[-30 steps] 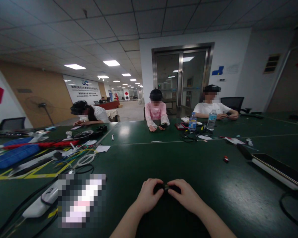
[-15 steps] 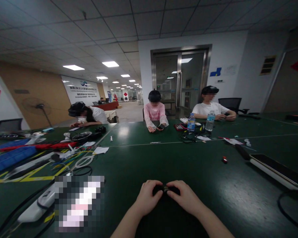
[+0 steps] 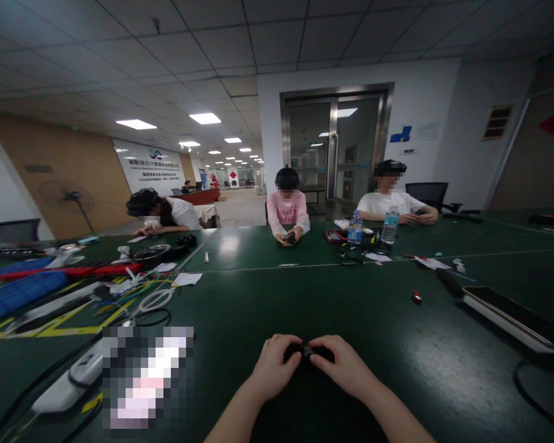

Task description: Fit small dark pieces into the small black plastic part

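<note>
Near the front edge of the dark green table (image 3: 351, 307), my left hand (image 3: 277, 365) and my right hand (image 3: 339, 363) face each other, fingers curled. Between them they grip a small dark object (image 3: 308, 351), one end in each hand. Its middle part looks lighter, but most of it is covered by my fingers, so its kind cannot be made out. Both hands rest low, close to the table surface.
A white power strip (image 3: 69, 381) with cables and a blue tray (image 3: 23, 292) are on the left. A small red item (image 3: 416, 297) and a phone-like slab (image 3: 517, 314) lie to the right. Across the table sit three people, near two bottles (image 3: 390, 226).
My hands and the dark object look unmoved. The person across in pink has brought both hands together around a dark item. The view has shifted very slightly.
</note>
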Motion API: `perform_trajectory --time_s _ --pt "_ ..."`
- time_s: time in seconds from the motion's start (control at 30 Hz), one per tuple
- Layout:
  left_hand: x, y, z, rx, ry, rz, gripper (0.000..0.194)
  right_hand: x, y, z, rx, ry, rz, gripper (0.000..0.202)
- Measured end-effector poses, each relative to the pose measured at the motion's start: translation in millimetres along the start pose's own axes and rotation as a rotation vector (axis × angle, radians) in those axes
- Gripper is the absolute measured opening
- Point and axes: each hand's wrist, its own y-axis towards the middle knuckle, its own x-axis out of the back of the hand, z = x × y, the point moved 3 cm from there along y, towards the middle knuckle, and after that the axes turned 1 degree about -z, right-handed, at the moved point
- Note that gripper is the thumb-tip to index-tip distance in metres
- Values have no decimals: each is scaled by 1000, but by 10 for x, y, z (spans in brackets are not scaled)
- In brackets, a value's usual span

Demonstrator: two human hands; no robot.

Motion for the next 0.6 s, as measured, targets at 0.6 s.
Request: perform_trajectory --time_s 0.6 --pt "14 -11 18 5 -58 5 28 -14 -6 -24 2 16 1 30"
